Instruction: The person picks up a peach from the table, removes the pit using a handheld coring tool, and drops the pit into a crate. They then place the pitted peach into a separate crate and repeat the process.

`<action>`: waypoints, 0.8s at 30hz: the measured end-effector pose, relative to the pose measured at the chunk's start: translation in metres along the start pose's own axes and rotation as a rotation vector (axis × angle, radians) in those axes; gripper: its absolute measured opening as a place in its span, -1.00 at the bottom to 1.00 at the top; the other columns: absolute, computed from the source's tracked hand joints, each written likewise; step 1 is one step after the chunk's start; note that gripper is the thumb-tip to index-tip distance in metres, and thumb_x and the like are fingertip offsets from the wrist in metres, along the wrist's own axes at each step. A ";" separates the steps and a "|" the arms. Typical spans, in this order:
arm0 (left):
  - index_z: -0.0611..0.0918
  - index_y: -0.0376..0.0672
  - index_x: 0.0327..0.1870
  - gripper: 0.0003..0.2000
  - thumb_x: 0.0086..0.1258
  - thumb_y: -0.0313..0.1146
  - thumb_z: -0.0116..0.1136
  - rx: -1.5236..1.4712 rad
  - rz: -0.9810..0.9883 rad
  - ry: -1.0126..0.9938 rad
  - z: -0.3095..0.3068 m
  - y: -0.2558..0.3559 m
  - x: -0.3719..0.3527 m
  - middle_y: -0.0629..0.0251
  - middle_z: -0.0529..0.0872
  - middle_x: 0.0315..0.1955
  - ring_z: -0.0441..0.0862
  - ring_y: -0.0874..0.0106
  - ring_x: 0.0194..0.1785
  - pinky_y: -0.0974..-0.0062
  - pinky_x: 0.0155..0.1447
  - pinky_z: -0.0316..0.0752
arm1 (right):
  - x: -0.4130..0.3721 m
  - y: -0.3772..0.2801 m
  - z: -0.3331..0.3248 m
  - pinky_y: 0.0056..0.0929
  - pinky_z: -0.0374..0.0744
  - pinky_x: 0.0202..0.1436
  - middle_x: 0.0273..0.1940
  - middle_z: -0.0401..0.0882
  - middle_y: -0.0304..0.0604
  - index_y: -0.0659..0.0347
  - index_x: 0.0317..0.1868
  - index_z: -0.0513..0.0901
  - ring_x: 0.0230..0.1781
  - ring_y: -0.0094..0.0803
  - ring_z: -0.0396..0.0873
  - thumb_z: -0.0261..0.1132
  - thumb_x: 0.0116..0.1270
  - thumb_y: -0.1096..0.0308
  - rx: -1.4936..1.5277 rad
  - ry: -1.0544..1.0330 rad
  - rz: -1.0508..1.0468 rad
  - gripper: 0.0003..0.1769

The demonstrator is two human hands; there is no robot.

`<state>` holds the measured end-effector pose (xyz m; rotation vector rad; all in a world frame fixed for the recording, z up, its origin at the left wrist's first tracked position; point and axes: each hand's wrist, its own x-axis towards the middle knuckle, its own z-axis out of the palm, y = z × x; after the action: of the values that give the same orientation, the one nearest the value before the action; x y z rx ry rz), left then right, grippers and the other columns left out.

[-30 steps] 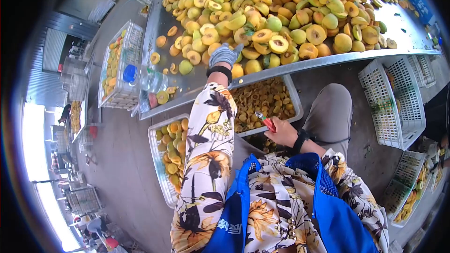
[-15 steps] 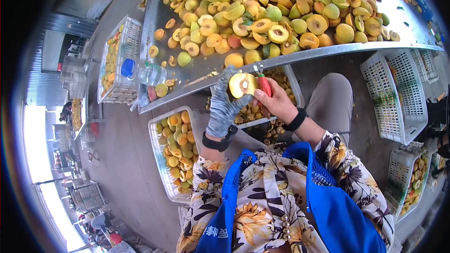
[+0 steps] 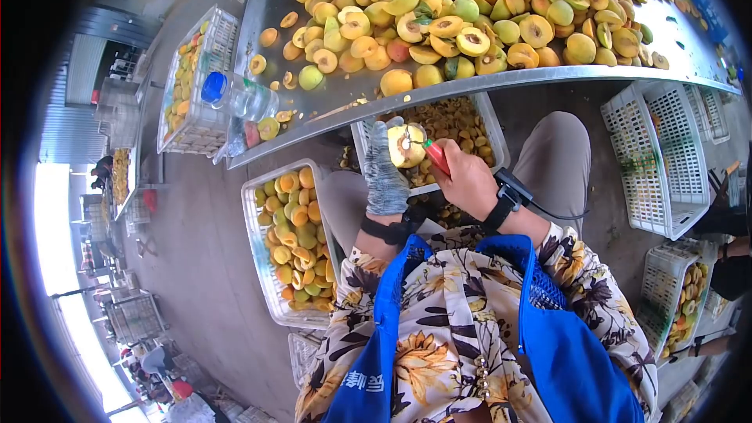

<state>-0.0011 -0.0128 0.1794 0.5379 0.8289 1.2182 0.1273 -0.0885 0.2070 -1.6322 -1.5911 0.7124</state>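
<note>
My left hand (image 3: pixel 384 176), in a grey knitted glove, is wrapped round a halved peach (image 3: pixel 404 150) with its cut face toward me. My right hand (image 3: pixel 472 182) is bare and closed on a pitting tool with a red handle (image 3: pixel 437 158). The tool's thin metal end lies over the middle of the cut face, where the stone sits. Both hands are above a white crate (image 3: pixel 495 129) of small brownish-yellow pieces, just in front of the table's metal edge.
A metal table (image 3: pixel 329 121) carries a large heap of peach halves (image 3: pixel 439 23). On its left corner lies a clear bottle (image 3: pixel 243 100) with a blue cap. A white crate of peach halves (image 3: pixel 296 235) stands left of my legs; stacked crates (image 3: pixel 662 160) stand to the right.
Both hands have moved down and toward me, away from the table edge. The tool's end has come from beside the peach half onto its cut face.
</note>
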 end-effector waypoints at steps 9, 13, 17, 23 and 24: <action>0.46 -0.28 0.07 -0.60 0.41 -0.14 -0.06 0.408 0.296 -0.131 0.009 0.000 -0.020 0.24 0.57 -0.05 0.53 0.44 -0.03 0.49 0.08 0.43 | -0.013 0.001 0.010 -0.04 0.43 -0.43 -0.53 0.51 0.17 0.29 -0.12 0.32 -0.47 0.11 0.51 0.15 0.21 0.41 -0.003 -0.035 0.034 -0.73; 0.47 -0.28 0.07 -0.60 0.42 -0.13 -0.08 0.441 0.317 -0.159 0.010 -0.003 -0.024 0.24 0.57 -0.04 0.51 0.45 -0.01 0.51 0.09 0.41 | -0.017 -0.001 0.012 0.00 0.43 -0.45 -0.57 0.49 0.21 0.34 -0.25 0.27 -0.51 0.14 0.50 0.09 0.22 0.43 -0.019 -0.048 0.074 -0.81; 0.51 -0.27 -0.01 -0.67 0.40 -0.18 -0.02 0.324 0.183 -0.097 0.009 -0.003 -0.024 0.23 0.59 -0.11 0.55 0.42 -0.09 0.50 -0.03 0.48 | -0.019 0.003 0.014 -0.01 0.42 -0.45 -0.59 0.48 0.21 0.38 -0.29 0.26 -0.51 0.15 0.49 0.11 0.13 0.50 0.056 -0.128 0.001 -0.79; 0.60 -0.27 -0.25 -0.82 0.25 -0.34 0.20 0.062 -0.314 -0.198 0.004 0.020 -0.013 0.18 0.66 -0.36 0.62 0.41 -0.32 0.52 -0.24 0.55 | -0.024 0.007 0.015 -0.04 0.43 -0.42 -0.58 0.47 0.22 0.40 -0.28 0.27 -0.48 0.16 0.49 0.13 0.06 0.52 0.020 -0.272 -0.055 -0.76; 0.60 -0.27 -0.25 -0.82 0.25 -0.34 0.20 0.058 -0.312 -0.195 0.005 0.019 -0.014 0.18 0.66 -0.36 0.62 0.41 -0.32 0.52 -0.24 0.55 | -0.023 0.007 0.013 -0.04 0.43 -0.42 -0.58 0.47 0.22 0.40 -0.28 0.27 -0.48 0.16 0.49 0.13 0.06 0.52 0.018 -0.276 -0.057 -0.76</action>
<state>-0.0101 -0.0209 0.2001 0.5424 0.7519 0.8446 0.1192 -0.1095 0.1911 -1.5189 -1.8107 0.9516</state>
